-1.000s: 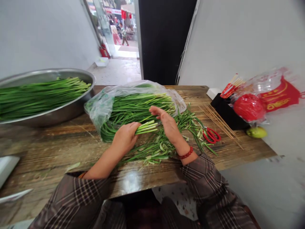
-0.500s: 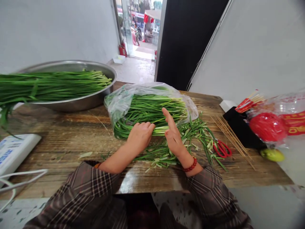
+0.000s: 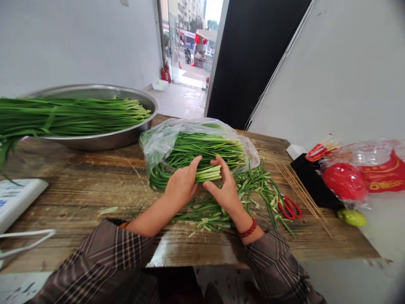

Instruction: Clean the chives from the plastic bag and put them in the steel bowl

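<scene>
My left hand (image 3: 181,184) is closed around a small bunch of garlic chives (image 3: 209,173), whose pale cut ends point right. At those ends is my right hand (image 3: 226,188), thumb and fingers apart in a curve around the tips. Whether its fingers touch the stems is hard to see. Just behind lies a clear plastic bag (image 3: 160,141) with more long green chives (image 3: 207,145) in its opening. Trimmed leaves and scraps (image 3: 209,213) are strewn under and beside both hands. Red-handled scissors (image 3: 289,207) lie to the right, their blades hidden among the scraps.
A steel basin (image 3: 104,141) full of chives stands at the left rear. Nearer me are a white device (image 3: 22,198) and its cable. Thin wooden sticks (image 3: 303,198), a black box (image 3: 316,179), a red wrapped bundle (image 3: 344,181) and a yellow-green fruit (image 3: 352,217) lie right.
My right hand's fingers have curved in around the cut ends, from an upright, flatter pose. My left thumb has risen on the bunch. The whole view has shifted slightly.
</scene>
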Demonstrator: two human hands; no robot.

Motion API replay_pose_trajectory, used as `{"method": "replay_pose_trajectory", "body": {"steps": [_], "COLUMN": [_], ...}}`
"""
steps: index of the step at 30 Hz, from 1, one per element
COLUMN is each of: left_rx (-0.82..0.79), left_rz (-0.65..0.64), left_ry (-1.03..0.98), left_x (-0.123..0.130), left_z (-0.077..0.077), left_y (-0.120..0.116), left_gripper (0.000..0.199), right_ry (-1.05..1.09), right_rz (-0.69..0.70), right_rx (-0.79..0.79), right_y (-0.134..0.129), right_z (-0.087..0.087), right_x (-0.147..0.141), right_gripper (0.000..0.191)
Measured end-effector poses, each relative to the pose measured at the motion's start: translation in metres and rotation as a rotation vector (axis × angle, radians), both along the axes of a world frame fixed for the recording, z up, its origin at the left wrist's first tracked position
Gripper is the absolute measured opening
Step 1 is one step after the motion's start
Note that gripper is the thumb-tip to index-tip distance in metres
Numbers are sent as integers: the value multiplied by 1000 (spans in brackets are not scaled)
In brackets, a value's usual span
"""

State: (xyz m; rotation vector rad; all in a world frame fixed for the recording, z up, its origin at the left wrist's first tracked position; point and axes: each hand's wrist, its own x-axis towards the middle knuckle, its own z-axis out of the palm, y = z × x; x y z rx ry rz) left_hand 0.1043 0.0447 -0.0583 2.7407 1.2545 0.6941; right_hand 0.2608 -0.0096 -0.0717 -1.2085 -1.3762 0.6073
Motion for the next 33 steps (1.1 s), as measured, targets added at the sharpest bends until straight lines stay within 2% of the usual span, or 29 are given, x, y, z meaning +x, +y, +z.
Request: {"method": "replay_pose_trajectory", "body": {"steps": [3, 7, 14, 17, 21, 25, 29, 33], "left_rx": [58, 115, 73, 73, 124, 116, 62, 62], "left_rz": [-60, -129, -110, -49, 85, 226, 274, 292], "left_ry": [104, 202, 223, 218, 148, 44, -64, -186], "left_x": [5, 12, 5, -7, -28, -47, -56, -60], "left_z": [-2, -4, 7, 10, 9, 6, -1, -9], "left_y": [-4, -10, -5, 9, 35, 56, 70, 80], "left_gripper": [63, 57, 71, 74, 60, 53, 52, 47], "right_ry": [83, 158, 186, 285, 624, 929, 1195, 1354], "right_rz": [66, 96, 69, -69, -327, -464, -421, -245], "right_rx": [-99, -88, -83, -31, 80, 161, 161, 226], "right_y": [2, 1, -8, -8, -5, -1, -1, -4], "right_z": [-4, -3, 7, 13, 24, 30, 29, 24], "right_x": [-7, -12, -2, 12, 43, 75, 96, 110], "right_gripper": [72, 39, 39, 40, 39, 36, 29, 23]}}
